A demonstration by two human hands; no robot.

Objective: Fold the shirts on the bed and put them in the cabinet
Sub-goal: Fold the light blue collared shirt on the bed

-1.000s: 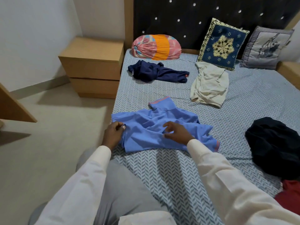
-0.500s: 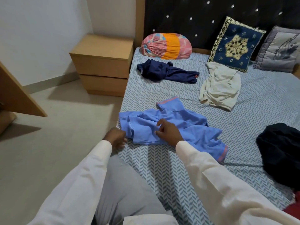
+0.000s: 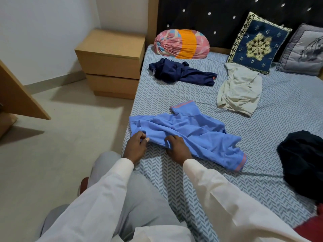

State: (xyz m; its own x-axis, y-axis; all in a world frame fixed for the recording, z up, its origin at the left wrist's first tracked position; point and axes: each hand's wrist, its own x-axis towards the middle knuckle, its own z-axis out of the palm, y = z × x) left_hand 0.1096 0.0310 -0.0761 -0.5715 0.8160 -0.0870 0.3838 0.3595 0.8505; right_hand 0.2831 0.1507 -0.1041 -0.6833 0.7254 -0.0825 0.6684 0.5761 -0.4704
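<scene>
Pinches the near left corner of the light blue shirt (image 3: 192, 131) with the left hand (image 3: 136, 146) — thumb and fingers bent around the cloth. Grips the same near edge just to the right with the right hand (image 3: 179, 149), fingers curled into a fold. Both hands close together, low in the middle of the frame, in white sleeves.

Light blue shirt crumpled on the bed (image 3: 192, 186) in the middle of the frame, collar toward the top, one sleeve with an orange stripe sticking out to the lower right.

Higher up, a dark blue shirt (image 3: 180, 72) and, to its right, a cream shirt (image 3: 241, 89) — both bunched up, well apart from the hands. At the right edge, a black heap of cloth (image 3: 304, 163).

Along the top, a pink and orange roll pillow (image 3: 181, 43), a blue cushion (image 3: 258, 43) and a grey cushion (image 3: 304, 51) against the dark headboard (image 3: 201, 13). Upper left, a wooden night stand (image 3: 111, 62) just beside the bed.
</scene>
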